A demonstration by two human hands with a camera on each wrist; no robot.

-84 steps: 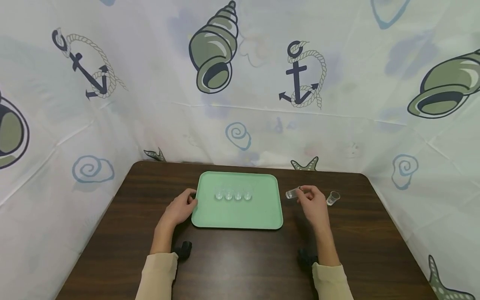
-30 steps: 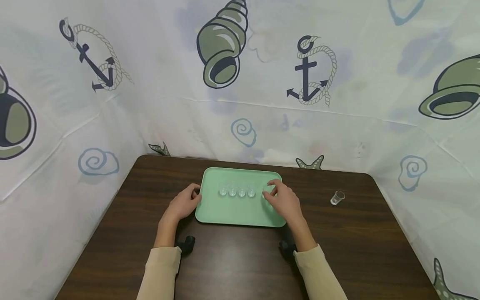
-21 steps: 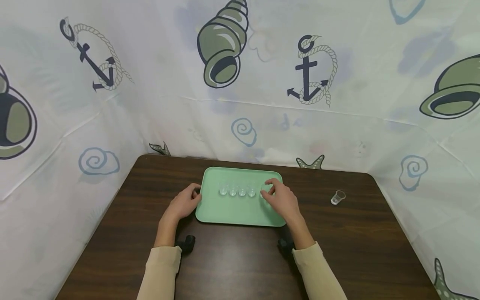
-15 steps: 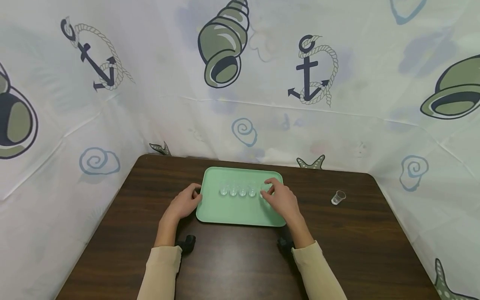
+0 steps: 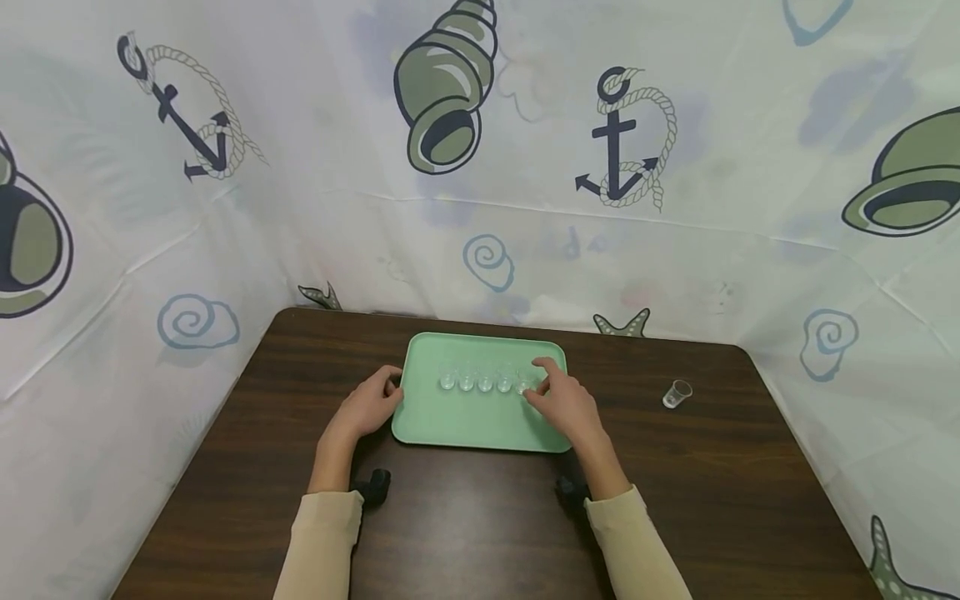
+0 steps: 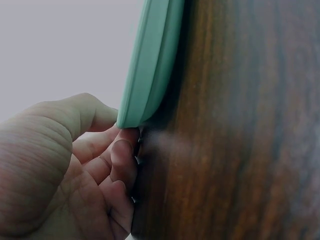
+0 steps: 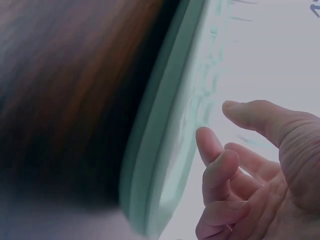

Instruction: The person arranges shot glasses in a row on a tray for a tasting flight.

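Observation:
A pale green tray (image 5: 472,427) lies on the table, carrying a row of several small clear shot glasses (image 5: 467,383). My left hand (image 5: 369,407) pinches the tray's left edge; the left wrist view has the thumb on the rim (image 6: 131,107) and the fingers curled beneath. Over the tray's right part, my right hand (image 5: 566,403) is beside the row's rightmost shot glass (image 5: 522,387), thumb close to it in the head view. In the right wrist view, that hand's thumb and fingers (image 7: 215,172) stand apart with nothing between them.
One more clear shot glass (image 5: 677,395) stands on the dark wooden table (image 5: 457,525), right of the tray. A white cloth (image 5: 337,225) printed with shells and anchors hangs behind and at both sides. Black wrist cameras (image 5: 373,490) are strapped near both sleeves.
My right hand carried a shot glass from the table leftward onto the tray, set it at the row's right end and let go. My left hand kept its place at the tray's edge.

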